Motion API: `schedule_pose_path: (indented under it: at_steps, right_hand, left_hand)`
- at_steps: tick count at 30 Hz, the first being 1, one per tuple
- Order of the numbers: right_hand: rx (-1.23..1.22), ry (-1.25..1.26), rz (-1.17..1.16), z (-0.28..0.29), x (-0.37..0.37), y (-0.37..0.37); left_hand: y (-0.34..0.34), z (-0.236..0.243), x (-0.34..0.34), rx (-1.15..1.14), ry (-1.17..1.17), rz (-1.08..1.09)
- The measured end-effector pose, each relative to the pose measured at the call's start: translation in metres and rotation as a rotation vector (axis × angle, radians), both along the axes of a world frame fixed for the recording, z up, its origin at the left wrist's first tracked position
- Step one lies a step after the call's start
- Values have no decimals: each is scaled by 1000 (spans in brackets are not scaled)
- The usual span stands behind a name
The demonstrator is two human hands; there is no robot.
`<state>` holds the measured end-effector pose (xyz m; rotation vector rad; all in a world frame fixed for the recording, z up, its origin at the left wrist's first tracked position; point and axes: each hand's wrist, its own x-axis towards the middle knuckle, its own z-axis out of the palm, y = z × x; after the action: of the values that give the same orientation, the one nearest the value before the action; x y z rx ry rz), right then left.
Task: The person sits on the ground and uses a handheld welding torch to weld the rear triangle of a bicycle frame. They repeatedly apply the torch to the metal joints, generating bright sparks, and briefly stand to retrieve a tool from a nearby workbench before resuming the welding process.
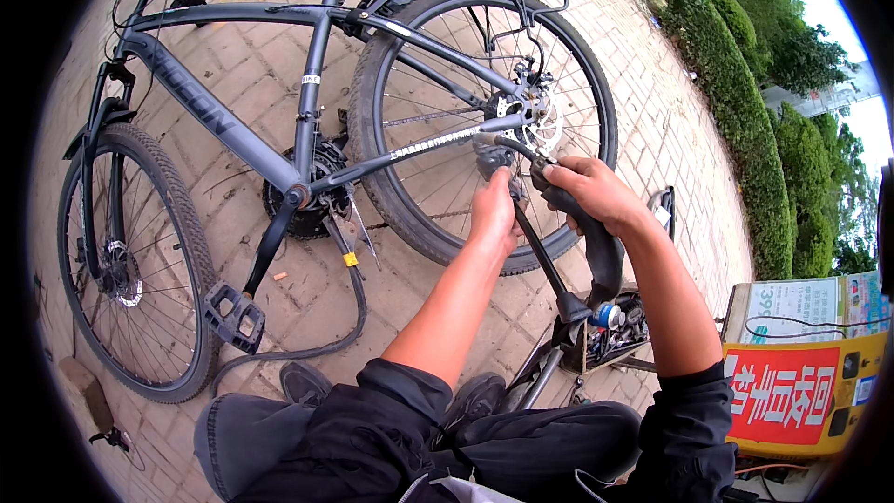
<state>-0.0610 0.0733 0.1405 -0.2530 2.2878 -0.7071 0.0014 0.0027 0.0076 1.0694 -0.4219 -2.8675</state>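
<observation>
Okay, from the head view, I'd call this partway through rather than wrapped up. A grey mountain bike [223,121] is on the brick paving with its rear wheel [507,107] mounted in the frame, so nothing suggests the wheel itself got pulled. What's out is a length of black rubber, an inner tube [607,265] by the look of it, in front of the lower part of that wheel, beside what I take to be the kickstand [540,256].

Left hand [494,212] has its fingers closed around a bunched dark section. Right hand [596,191] is gripping the tube a bit further along, thumb on top. Can't tell whether that spot's been patched; the fingers cover it.

So, tube out: yes. Tube back inside the tyre [366,116]: not for this stretch, anyway. A hose with a yellow fitting [350,260] lies on the paving, nobody holding it, and there's an open toolbox [610,352] with a blue-and-white tin [610,316] just past the tube.
</observation>
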Motion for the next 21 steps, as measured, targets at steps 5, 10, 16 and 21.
schedule_pose_path:
  at_steps: [5, 10, 16, 21]
  right_hand:
    - [7, 10, 1, 0, -3, 1]
    - [15, 18, 30, 0, -6, 3]
    - [23, 14, 52, -2, -8, 5]
    - [-146, -144, -66, -4, -11, 18]
  left_hand:
    - [1, 0, 0, -1, -1, 3]
    - [2, -3, -1, 1, 1, -2]
    - [7, -14, -9, -35, 10, 4]
    - [7, -21, -11, 24, 51, 3]
